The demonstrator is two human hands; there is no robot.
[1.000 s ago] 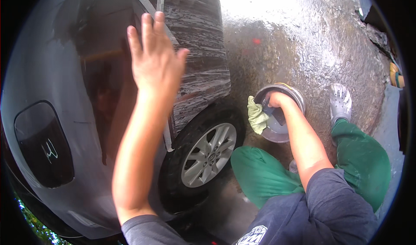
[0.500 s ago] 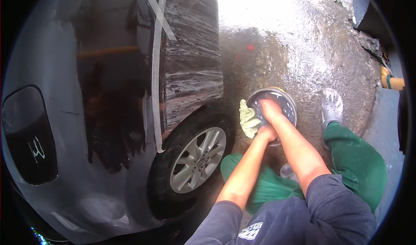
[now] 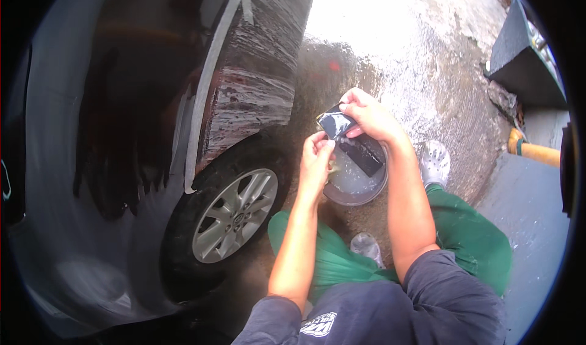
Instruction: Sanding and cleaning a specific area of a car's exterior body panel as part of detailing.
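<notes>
Over the bucket, my right hand grips a small dark piece of sandpaper, wet and shiny, with whitish suds on its face. The fingertips of my left hand are pinched together at its lower edge. Below them is the round bucket, holding cloudy, sudsy water. A dark flat strip slants across the inside of the bucket. Of the yellow-green cloth, only a bit shows beside my left hand; the rest is hidden.
At left stands a dark car with a scuffed panel, grey tape and a wheel. Wet concrete lies ahead. A yellow pipe and a grey block are at right. My clogs flank the bucket.
Both hands have come up out of the bucket, and the sandpaper is now in view between them. The car and bucket sit further left in view.
</notes>
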